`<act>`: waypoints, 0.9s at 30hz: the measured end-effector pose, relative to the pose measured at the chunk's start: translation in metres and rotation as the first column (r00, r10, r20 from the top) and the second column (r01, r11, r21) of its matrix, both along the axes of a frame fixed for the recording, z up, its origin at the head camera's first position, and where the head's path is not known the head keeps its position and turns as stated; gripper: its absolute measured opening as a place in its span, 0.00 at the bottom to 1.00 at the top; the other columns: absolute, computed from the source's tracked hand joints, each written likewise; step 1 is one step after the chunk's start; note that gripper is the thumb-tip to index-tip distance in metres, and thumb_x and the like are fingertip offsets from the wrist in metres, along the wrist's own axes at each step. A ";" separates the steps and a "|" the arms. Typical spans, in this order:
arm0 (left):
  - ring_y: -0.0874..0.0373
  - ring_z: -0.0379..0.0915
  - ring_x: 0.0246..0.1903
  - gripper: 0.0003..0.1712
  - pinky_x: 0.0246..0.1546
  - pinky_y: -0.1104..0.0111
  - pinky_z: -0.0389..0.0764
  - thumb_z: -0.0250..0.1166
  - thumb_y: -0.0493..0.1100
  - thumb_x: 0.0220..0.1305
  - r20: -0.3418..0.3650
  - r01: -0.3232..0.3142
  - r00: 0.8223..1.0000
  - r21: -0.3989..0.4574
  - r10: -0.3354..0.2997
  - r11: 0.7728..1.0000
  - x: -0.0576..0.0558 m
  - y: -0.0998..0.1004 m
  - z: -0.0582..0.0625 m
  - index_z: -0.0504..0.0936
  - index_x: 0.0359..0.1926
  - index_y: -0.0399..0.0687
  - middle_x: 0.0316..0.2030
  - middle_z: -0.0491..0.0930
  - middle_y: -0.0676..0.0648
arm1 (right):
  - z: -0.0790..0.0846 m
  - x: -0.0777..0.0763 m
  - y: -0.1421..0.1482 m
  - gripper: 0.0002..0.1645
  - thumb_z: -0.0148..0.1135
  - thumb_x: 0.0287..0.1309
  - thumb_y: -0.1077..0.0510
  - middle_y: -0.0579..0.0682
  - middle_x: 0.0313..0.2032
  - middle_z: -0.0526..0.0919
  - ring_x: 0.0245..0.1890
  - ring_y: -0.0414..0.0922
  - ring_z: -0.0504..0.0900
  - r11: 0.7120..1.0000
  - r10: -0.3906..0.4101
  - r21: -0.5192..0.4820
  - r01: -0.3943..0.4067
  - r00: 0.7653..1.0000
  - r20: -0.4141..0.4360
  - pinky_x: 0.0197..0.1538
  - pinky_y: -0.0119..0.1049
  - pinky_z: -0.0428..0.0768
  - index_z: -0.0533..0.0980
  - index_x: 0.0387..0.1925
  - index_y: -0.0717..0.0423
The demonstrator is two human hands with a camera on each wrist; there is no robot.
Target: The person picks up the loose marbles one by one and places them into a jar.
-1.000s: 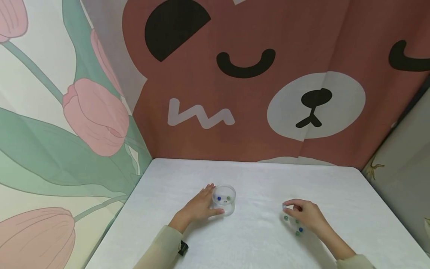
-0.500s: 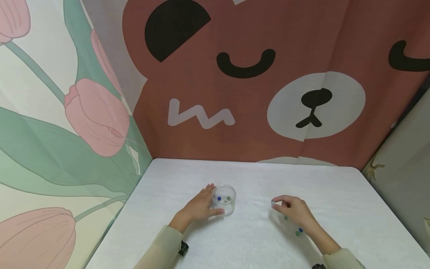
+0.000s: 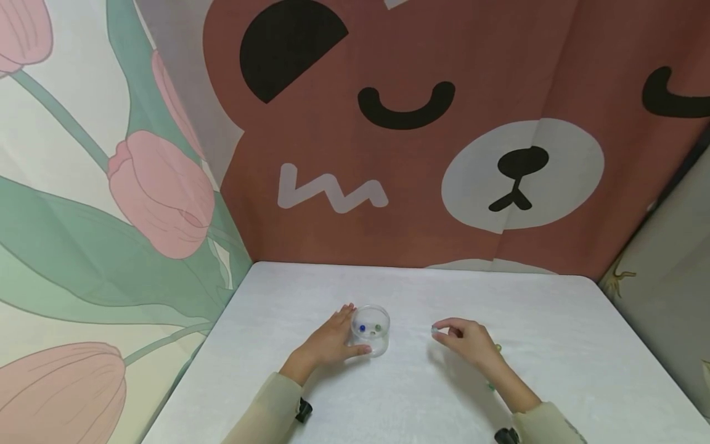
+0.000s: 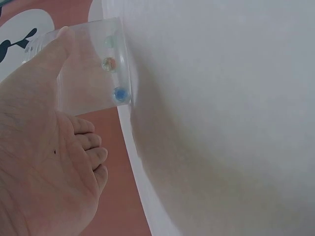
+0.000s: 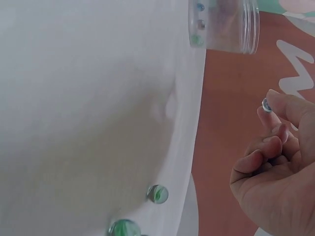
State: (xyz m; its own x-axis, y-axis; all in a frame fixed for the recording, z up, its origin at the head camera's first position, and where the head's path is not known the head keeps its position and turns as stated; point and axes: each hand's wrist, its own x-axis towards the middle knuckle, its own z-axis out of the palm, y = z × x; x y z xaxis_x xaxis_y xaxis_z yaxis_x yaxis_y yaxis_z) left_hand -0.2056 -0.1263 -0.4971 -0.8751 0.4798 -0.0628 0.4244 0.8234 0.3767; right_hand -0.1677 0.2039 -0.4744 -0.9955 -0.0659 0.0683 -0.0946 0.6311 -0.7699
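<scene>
A clear plastic jar stands upright on the white table, its mouth uncovered. Inside lie a blue marble, an orange-tinted one and a green one. My left hand holds the jar from its left side, thumb in front and fingers behind. To the jar's right, above the tabletop, my right hand pinches a pale bluish marble between thumb and index finger. Green marbles lie on the table below and behind that hand; the right forearm partly hides the loose group in the head view.
White cloth covers the table. A brown curtain with a cartoon bear hangs right behind the far edge, and a tulip-printed one borders the left side.
My right hand has lifted the pinched marble away from the loose marbles and moved left with it, closer to the jar. My left hand and the jar have stayed put.
</scene>
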 end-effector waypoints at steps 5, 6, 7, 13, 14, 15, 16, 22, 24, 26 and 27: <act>0.50 0.40 0.80 0.62 0.79 0.57 0.48 0.59 0.76 0.62 -0.004 0.005 1.000 0.006 -0.005 1.000 -0.001 -0.001 -0.002 0.51 0.79 0.37 0.80 0.47 0.41 | 0.000 -0.003 -0.005 0.13 0.73 0.59 0.52 0.42 0.20 0.69 0.20 0.37 0.64 1.000 0.011 -0.008 -0.011 1.000 -0.010 0.22 0.29 0.63 0.87 0.43 0.52; 0.49 0.41 0.79 0.62 0.79 0.56 0.49 0.60 0.76 0.62 -0.008 0.007 1.000 0.011 -0.007 1.000 -0.001 -0.001 -0.002 0.52 0.79 0.37 0.80 0.48 0.41 | 0.000 -0.003 -0.006 0.13 0.73 0.59 0.52 0.42 0.20 0.69 0.20 0.37 0.64 1.000 0.016 -0.011 -0.017 1.000 -0.014 0.22 0.29 0.63 0.87 0.43 0.53; 0.49 0.41 0.79 0.62 0.79 0.56 0.49 0.60 0.75 0.62 -0.008 0.008 1.000 0.011 -0.008 1.000 -0.001 -0.001 -0.002 0.52 0.79 0.36 0.80 0.48 0.41 | 0.001 -0.004 -0.007 0.13 0.73 0.59 0.52 0.42 0.20 0.69 0.20 0.37 0.64 1.000 0.021 -0.014 -0.021 1.000 -0.015 0.22 0.29 0.63 0.87 0.43 0.52; 0.50 0.41 0.79 0.62 0.79 0.57 0.49 0.59 0.76 0.61 -0.005 0.005 1.000 0.012 -0.005 1.000 -0.002 -0.002 -0.003 0.52 0.79 0.37 0.80 0.48 0.42 | 0.003 -0.006 -0.013 0.12 0.73 0.59 0.51 0.42 0.20 0.70 0.22 0.38 0.65 0.999 0.023 -0.029 -0.023 1.000 -0.007 0.24 0.29 0.64 0.87 0.43 0.51; 0.50 0.41 0.79 0.62 0.79 0.57 0.49 0.59 0.76 0.61 -0.006 0.005 1.000 0.014 -0.005 1.000 -0.002 -0.002 -0.003 0.52 0.79 0.38 0.80 0.48 0.42 | 0.003 -0.006 -0.015 0.12 0.73 0.59 0.51 0.42 0.20 0.70 0.22 0.38 0.66 0.999 0.019 -0.031 -0.020 1.000 -0.004 0.24 0.29 0.64 0.87 0.42 0.51; 0.50 0.41 0.79 0.62 0.79 0.57 0.49 0.59 0.77 0.61 -0.006 0.006 1.000 0.015 -0.005 1.000 -0.002 -0.002 -0.003 0.52 0.79 0.38 0.80 0.48 0.42 | 0.004 -0.007 -0.016 0.12 0.73 0.59 0.51 0.42 0.20 0.70 0.23 0.39 0.66 0.999 0.017 -0.033 -0.017 1.000 -0.001 0.24 0.29 0.65 0.87 0.42 0.51; 0.50 0.41 0.79 0.62 0.79 0.57 0.49 0.59 0.77 0.61 -0.005 0.006 1.000 0.016 -0.006 1.000 -0.002 -0.002 -0.002 0.52 0.79 0.37 0.80 0.48 0.42 | 0.004 -0.007 -0.018 0.12 0.73 0.59 0.51 0.42 0.20 0.70 0.23 0.39 0.66 0.999 0.015 -0.036 -0.014 1.000 0.002 0.24 0.29 0.65 0.87 0.42 0.51; 0.50 0.41 0.80 0.63 0.79 0.57 0.49 0.59 0.77 0.61 0.000 0.011 1.000 0.013 -0.011 1.000 -0.002 -0.002 -0.001 0.51 0.79 0.37 0.80 0.48 0.42 | 0.005 -0.010 -0.028 0.10 0.73 0.59 0.53 0.42 0.20 0.70 0.24 0.40 0.67 0.998 0.007 -0.056 -0.007 1.000 0.007 0.24 0.30 0.65 0.87 0.42 0.51; 0.51 0.41 0.80 0.63 0.79 0.57 0.49 0.59 0.77 0.61 0.002 0.008 1.000 0.009 -0.008 1.000 -0.003 -0.002 -0.001 0.51 0.79 0.38 0.80 0.47 0.42 | 0.006 -0.012 -0.031 0.10 0.74 0.58 0.54 0.43 0.20 0.70 0.24 0.41 0.67 0.998 0.009 -0.065 -0.008 1.000 0.008 0.24 0.30 0.65 0.87 0.41 0.51; 0.51 0.41 0.79 0.63 0.79 0.57 0.49 0.58 0.77 0.61 0.004 0.004 1.000 0.006 -0.004 1.000 -0.002 -0.001 -0.001 0.51 0.79 0.38 0.80 0.47 0.43 | 0.006 -0.013 -0.034 0.10 0.74 0.58 0.54 0.43 0.20 0.70 0.24 0.41 0.67 0.997 0.008 -0.071 -0.007 1.000 0.012 0.24 0.30 0.64 0.87 0.41 0.51; 0.51 0.41 0.80 0.63 0.79 0.57 0.49 0.58 0.77 0.61 0.005 0.001 1.000 0.003 -0.001 1.000 -0.002 -0.001 -0.001 0.51 0.79 0.38 0.80 0.47 0.43 | 0.006 -0.013 -0.036 0.10 0.74 0.58 0.54 0.43 0.20 0.70 0.24 0.41 0.67 0.997 0.008 -0.073 -0.007 1.000 0.014 0.24 0.29 0.64 0.87 0.41 0.51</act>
